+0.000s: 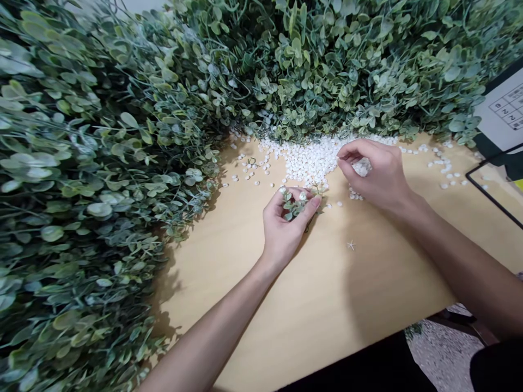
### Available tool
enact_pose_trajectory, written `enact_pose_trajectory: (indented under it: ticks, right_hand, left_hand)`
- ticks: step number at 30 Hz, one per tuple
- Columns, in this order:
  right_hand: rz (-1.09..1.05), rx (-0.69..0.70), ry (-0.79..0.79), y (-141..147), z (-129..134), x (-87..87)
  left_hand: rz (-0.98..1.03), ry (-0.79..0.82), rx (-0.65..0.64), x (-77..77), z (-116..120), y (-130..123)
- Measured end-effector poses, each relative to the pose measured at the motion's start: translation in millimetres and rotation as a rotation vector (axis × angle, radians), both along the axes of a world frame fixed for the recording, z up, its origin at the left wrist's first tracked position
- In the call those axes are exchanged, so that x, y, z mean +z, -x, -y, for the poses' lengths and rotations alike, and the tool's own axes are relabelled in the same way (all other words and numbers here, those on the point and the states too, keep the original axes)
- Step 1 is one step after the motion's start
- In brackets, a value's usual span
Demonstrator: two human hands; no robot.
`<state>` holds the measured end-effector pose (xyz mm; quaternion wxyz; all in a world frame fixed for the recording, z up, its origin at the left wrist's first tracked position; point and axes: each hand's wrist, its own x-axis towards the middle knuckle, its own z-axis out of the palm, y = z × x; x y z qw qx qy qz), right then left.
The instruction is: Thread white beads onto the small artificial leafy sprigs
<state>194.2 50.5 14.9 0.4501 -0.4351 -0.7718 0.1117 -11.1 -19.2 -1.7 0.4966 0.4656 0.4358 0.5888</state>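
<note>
My left hand (288,220) is closed around a sprig of green leaves (293,206), likely artificial, held low over the tabletop. A couple of small white round pieces show among its leaves. To the right and a little farther off, my right hand (378,171) has thumb and forefinger brought together in a pinch. Whatever sits between those fingertips, if anything, is too small to make out. Beside that hand spreads a pile of small white round pieces (312,158), with single ones scattered around it.
Dense leafy greenery (98,179) lines the left and back of the wooden table (261,326). A tiny white star-shaped piece (351,245) lies nearer the front. At the right are a printed sheet (506,111) and a thin black frame (490,196).
</note>
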Motion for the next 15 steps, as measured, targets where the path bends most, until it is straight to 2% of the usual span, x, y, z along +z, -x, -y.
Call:
enact_pose_trajectory:
  ticks: [6,10,15]
  right_hand:
    - [-0.416,0.159,0.301,10.5,9.4,10.7]
    - [-0.536,0.226,0.475,14.4,12.2,14.1]
    - [-0.594,0.282,0.586,15.8,12.4,17.0]
  left_hand:
    - [0.008,-0.06,0.023,4.8,2.2,-2.9]
    - [0.051,-0.013,-0.016,5.2,3.9,-3.6]
    - [-0.028,-0.015,0.031,2.1,2.0,0.1]
